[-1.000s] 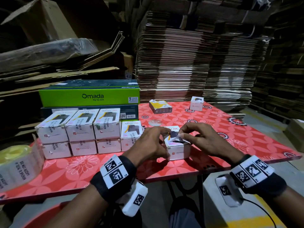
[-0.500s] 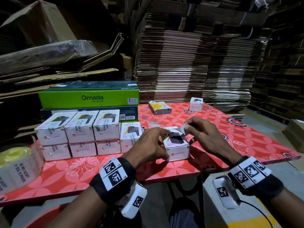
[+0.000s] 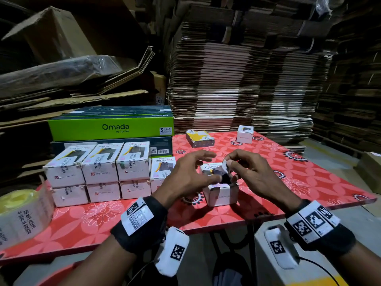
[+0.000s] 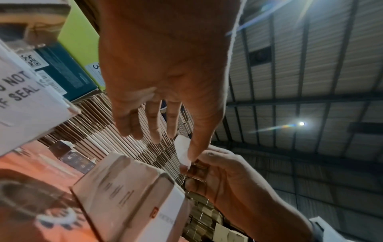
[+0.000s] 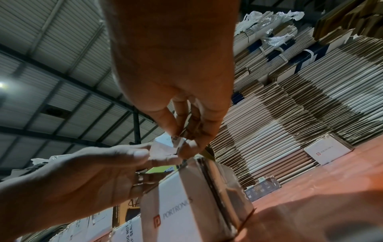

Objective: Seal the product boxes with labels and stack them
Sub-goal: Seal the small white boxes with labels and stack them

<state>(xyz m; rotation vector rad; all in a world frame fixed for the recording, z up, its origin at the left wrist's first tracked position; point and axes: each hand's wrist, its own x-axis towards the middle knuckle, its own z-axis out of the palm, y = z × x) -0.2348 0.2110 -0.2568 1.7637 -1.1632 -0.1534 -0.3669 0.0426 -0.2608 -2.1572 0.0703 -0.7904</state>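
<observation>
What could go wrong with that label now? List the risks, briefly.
1. The right hand pinches the seal label lifted and bent over the Portronics box; it could fold onto itself or go on creased.
2. The left hand has its fingers spread over the box rather than gripping it, so pressing may shift it on the red table.

1. The label roll is cut off by the head view's left edge.
2. The hands hide most of the white box's top.
3. Print on the box is blurred in the left wrist view.
</observation>
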